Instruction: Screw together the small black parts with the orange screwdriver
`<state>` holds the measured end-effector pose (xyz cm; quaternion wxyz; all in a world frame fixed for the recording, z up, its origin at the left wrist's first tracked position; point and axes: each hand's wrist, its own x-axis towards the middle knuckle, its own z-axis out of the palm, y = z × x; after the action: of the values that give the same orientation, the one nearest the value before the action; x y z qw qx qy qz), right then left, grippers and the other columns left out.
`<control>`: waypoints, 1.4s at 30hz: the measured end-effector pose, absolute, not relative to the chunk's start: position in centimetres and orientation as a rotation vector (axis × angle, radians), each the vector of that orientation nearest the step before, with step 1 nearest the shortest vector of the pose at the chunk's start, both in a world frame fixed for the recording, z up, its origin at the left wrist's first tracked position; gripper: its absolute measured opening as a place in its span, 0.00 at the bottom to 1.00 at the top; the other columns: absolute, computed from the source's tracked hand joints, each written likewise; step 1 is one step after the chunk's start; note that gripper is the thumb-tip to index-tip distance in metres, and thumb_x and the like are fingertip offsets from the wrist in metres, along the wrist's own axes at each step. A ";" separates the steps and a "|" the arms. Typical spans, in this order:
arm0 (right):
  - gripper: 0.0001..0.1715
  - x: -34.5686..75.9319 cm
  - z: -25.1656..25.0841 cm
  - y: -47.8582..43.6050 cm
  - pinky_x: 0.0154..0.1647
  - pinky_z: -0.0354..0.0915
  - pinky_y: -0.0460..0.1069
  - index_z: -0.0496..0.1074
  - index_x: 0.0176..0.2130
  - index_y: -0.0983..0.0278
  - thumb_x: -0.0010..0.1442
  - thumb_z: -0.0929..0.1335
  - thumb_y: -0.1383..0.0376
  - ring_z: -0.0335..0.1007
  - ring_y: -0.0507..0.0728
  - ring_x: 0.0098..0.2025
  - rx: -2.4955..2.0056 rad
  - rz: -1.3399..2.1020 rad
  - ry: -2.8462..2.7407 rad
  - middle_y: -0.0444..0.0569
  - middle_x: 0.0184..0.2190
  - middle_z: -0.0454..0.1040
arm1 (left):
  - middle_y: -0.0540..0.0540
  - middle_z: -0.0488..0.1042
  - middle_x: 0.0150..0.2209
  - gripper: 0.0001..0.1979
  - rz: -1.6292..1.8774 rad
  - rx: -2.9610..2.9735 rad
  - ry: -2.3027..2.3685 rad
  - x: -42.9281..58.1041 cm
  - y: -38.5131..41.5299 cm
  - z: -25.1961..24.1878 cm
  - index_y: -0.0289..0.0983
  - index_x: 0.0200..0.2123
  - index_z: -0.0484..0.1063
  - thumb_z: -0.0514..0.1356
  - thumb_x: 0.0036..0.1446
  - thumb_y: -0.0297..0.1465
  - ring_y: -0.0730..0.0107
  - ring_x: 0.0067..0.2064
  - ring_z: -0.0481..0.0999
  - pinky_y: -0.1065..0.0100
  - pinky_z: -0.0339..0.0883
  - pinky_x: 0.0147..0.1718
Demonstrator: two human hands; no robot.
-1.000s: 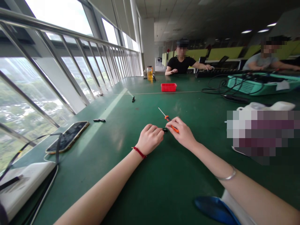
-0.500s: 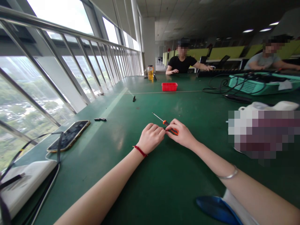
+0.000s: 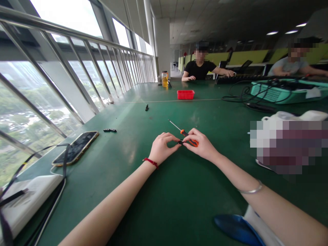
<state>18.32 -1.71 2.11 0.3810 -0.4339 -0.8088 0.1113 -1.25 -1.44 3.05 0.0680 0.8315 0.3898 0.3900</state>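
– With left hand [image 3: 164, 145], holding what?
– One side of a small black piece [image 3: 180, 142], pinched by thumb and finger. Not wide open, just closed on that.
– And with right hand [image 3: 201, 144]?
– Pinching the other side, by the look of it. Holding the screwdriver [image 3: 183, 132] too, with its handle tucked in the palm and its tip sticking out to the left.
– Why both at once?
– Maybe to keep the screwdriver close and leave thumb and finger free to pinch.
– And where to find the black piece?
– Between the two hands, low over the worktop [image 3: 153, 198]. Too small to tell if touching it. Held from both sides, perhaps, to stop wobbling.
– Any more like that?
– Yes: a near piece [image 3: 110, 130] just beside the phone [image 3: 77, 148], and a far piece [image 3: 147, 108] farther up. Maybe put off to the left to leave room for both arms.
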 end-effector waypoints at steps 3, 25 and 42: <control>0.08 18.1 2.1 -1.9 0.36 0.65 0.47 0.74 0.32 0.61 0.53 0.67 0.60 0.68 0.52 0.35 -1.113 0.278 -2.068 0.46 0.34 0.65 | 0.49 0.76 0.32 0.05 1.158 2.510 1.182 -1.1 -1.6 3.1 0.39 0.31 0.75 0.61 0.50 0.33 0.70 0.35 0.72 0.65 0.66 0.39; 0.10 20.7 1.3 0.6 0.30 0.62 0.47 0.74 0.31 0.60 0.55 0.64 0.61 0.66 0.52 0.31 -1.335 0.144 -1.910 0.46 0.30 0.66 | 0.50 0.77 0.36 0.04 0.972 2.410 1.407 -4.8 -1.2 3.8 0.39 0.27 0.75 0.60 0.47 0.31 0.70 0.38 0.76 0.67 0.69 0.44; 0.11 20.8 1.1 0.5 0.32 0.62 0.48 0.74 0.31 0.60 0.55 0.63 0.60 0.67 0.53 0.33 -1.377 0.180 -1.952 0.46 0.31 0.66 | 0.49 0.76 0.41 0.15 1.063 1.742 2.477 -21.3 -5.2 5.4 0.37 0.32 0.76 0.60 0.46 0.41 0.62 0.42 0.73 0.66 0.65 0.44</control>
<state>20.83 0.55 1.09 0.3644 -0.5352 -0.7588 0.0701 -21.28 -5.16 5.40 -0.0339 0.5424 0.7714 0.3311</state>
